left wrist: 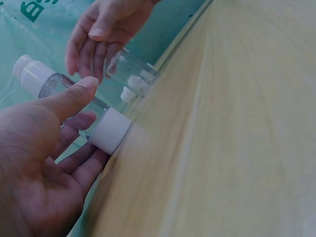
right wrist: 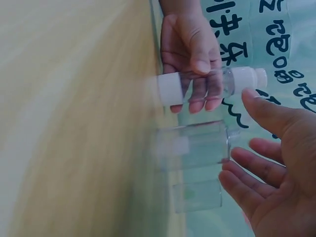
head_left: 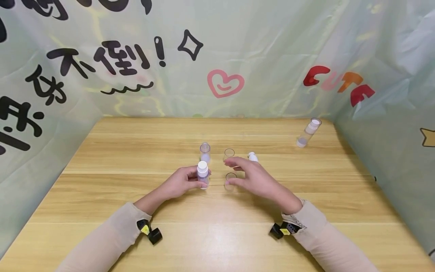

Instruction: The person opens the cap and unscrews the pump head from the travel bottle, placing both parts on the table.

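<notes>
My left hand (head_left: 180,183) holds a clear pump bottle (left wrist: 101,111) upright, thumb on one side and fingers on the other. The bottle has a white pump top (head_left: 202,168) and a white base (right wrist: 170,89). My right hand (head_left: 253,179) is apart from it, fingers spread and slightly bent, beside two clear open-topped cylinders. The nearer clear cylinder (head_left: 229,186) stands by the thumb, and the farther cylinder (head_left: 229,153) by the fingertips. No grip on either shows. Beyond the right hand is a white pump piece (head_left: 252,156), partly hidden by it.
A second clear bottle (head_left: 205,152) without a white top stands just behind the held one. Farther off, at the table's back right, is a bottle with a clear cover (head_left: 308,132). Printed cloth (head_left: 265,56) hangs along the back and sides of the wooden table (head_left: 136,151).
</notes>
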A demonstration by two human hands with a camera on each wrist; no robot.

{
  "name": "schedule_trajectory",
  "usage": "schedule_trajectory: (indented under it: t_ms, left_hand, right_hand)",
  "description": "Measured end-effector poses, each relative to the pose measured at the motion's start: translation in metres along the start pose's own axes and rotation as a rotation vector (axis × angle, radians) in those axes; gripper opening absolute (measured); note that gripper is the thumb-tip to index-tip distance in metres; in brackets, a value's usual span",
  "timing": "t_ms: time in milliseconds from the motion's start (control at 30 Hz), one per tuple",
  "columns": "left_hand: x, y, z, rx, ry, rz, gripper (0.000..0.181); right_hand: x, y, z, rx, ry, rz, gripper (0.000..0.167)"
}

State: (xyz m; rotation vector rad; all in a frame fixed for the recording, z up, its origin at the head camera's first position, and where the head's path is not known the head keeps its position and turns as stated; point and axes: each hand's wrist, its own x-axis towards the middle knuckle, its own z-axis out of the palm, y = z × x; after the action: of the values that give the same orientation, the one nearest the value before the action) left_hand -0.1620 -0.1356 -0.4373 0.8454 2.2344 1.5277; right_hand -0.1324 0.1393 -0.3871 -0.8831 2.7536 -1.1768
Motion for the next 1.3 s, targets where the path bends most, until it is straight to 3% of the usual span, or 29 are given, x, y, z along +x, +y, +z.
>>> schedule_trajectory:
  t_ms: [333,500,933,1300]
  left_hand:
    - [0.000,0.002,0.000,0.024,-0.001,-0.010,0.040]
    - [0.000,0.003,-0.001,0.064,-0.001,-0.020,0.040]
    - [0.001,0.001,-0.001,-0.006,-0.015,-0.025,0.041]
    - [0.000,0.000,-0.001,0.032,-0.004,-0.001,0.039]
  right_hand:
    - [0.012,-0.016,0.004,0.006,0.059,-0.044,0.065]
    - [0.017,-0.026,0.009,-0.043,0.058,-0.050,0.068]
    - [0.032,-0.044,0.027,-0.087,0.091,-0.113,0.072]
    - [0.036,-0.055,0.038,-0.131,0.125,-0.126,0.064]
